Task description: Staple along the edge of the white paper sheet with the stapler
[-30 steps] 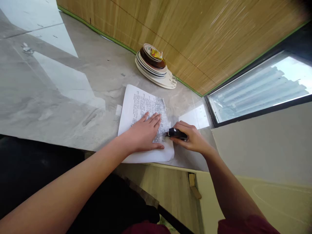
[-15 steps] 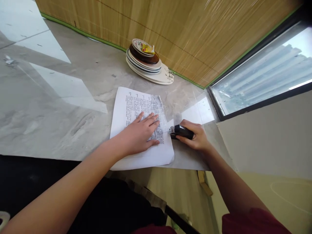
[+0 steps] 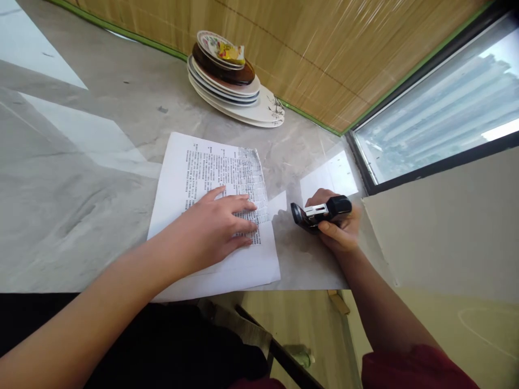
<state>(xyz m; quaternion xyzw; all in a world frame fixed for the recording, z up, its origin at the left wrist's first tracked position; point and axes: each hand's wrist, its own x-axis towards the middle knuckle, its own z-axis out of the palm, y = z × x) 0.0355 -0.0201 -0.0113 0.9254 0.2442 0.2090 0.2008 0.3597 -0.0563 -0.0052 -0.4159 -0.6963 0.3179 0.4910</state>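
My left hand [image 3: 219, 224] rests on the printed paper sheets [image 3: 182, 178], fingers spread over the text. The sheets lie on the marble-patterned tabletop, their bottom edge reaching past the front of the table. To the right of the paper, my right hand [image 3: 340, 229] grips a black stapler [image 3: 324, 210], clear of the sheets. The stapler is turned on its side, with a pale metal part showing along its middle. Part of the right hand is hidden behind it.
A stack of plates [image 3: 227, 89] stands at the back by a bamboo mat wall [image 3: 308, 59], with a yellow packet [image 3: 231, 53] on top. A window [image 3: 438, 113] is at the right. Small dark scraps dot the tabletop [image 3: 81, 216].
My right hand has drawn the stapler away from the paper's right edge and turned it over. The left hand has lifted its fingers slightly, still on the sheets. The view has shifted.
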